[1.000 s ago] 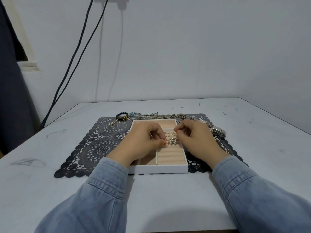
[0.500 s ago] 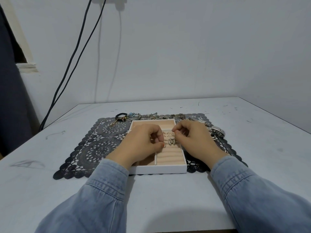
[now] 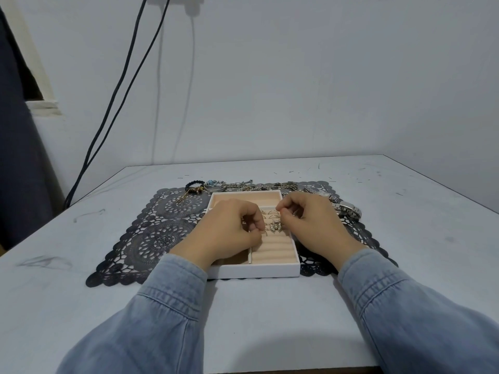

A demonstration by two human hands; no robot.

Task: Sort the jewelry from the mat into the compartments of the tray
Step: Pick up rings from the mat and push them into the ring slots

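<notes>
**Hands over the ring tray, head view.** Your left hand lies over the left half of the tray. Its fingers are curled and its thumb and forefinger meet at the ridged ring rows. Whether they pinch a ring is too small to tell. Your right hand sits over the tray's right wall, knuckles bent, with thumb and forefinger closed to a narrow pinch above the same rows. What they hold, if anything, cannot be told. Both wrists emerge from pale denim sleeves.

The tray is a shallow rectangle with smooth white walls and a peach, velvety lining. A thin white divider runs front to back, and soft padded rolls fill the compartment to its right. Thin band rings stand in the slots of the far rolls, with an ornate, spiky silver ring just nearer than them.

Under the tray lies the mat, dark and pierced in lace-like rosettes with a scalloped edge. On the mat beyond the tray's far wall lie a black beaded bracelet and metal chains. A metal-link watch lies to the tray's right. All of this rests on a matte, scuffed white table.
</notes>
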